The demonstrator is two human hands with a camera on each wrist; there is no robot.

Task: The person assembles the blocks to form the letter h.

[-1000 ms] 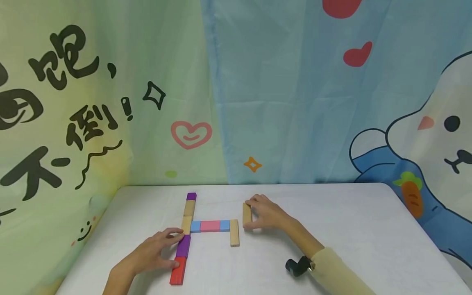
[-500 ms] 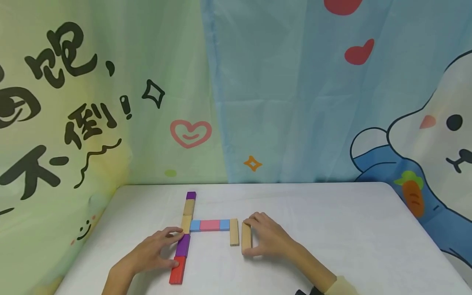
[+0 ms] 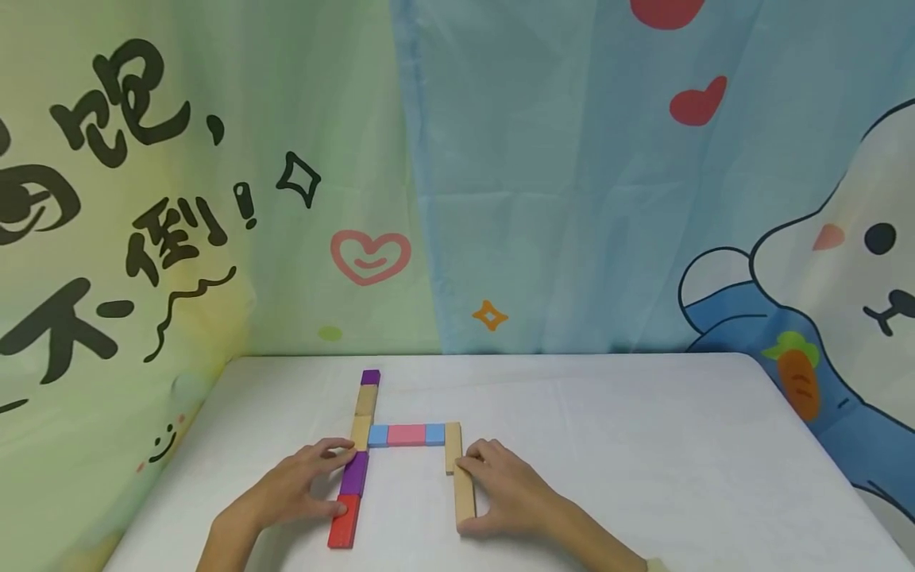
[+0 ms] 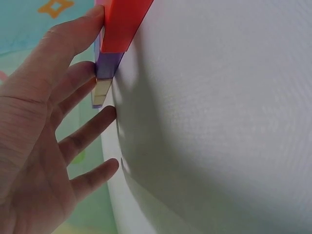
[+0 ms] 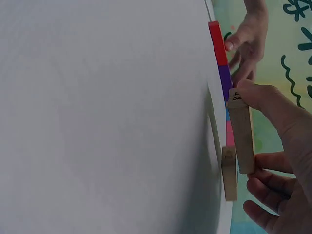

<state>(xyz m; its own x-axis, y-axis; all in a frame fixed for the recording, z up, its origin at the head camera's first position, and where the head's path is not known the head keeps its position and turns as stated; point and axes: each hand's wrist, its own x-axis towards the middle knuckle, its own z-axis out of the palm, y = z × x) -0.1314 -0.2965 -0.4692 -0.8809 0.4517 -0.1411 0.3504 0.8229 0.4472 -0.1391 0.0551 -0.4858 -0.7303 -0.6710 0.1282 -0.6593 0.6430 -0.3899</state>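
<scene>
On the white table, a column of wooden blocks runs from a small purple block [image 3: 370, 377] through two plain wooden blocks [image 3: 365, 402] and a purple block [image 3: 354, 474] to a red block [image 3: 344, 524]. My left hand [image 3: 286, 488] lies along its left side, thumb touching the red block, index fingertip near the purple one. A blue, pink [image 3: 407, 435] and blue row joins the column to an upright plain block [image 3: 453, 445]. My right hand [image 3: 518, 492] pinches a plain wooden block [image 5: 242, 136] by its ends, its top end by that block's lower end. Whether it touches the table, I cannot tell.
The white table [image 3: 629, 445] extends to the right of the right hand. Behind it hangs a printed curtain [image 3: 543, 199] with hearts and a cartoon animal.
My right hand has brought its wooden block toward me and then leftward, to the lower end of the row's end block. The left hand stays in place.
</scene>
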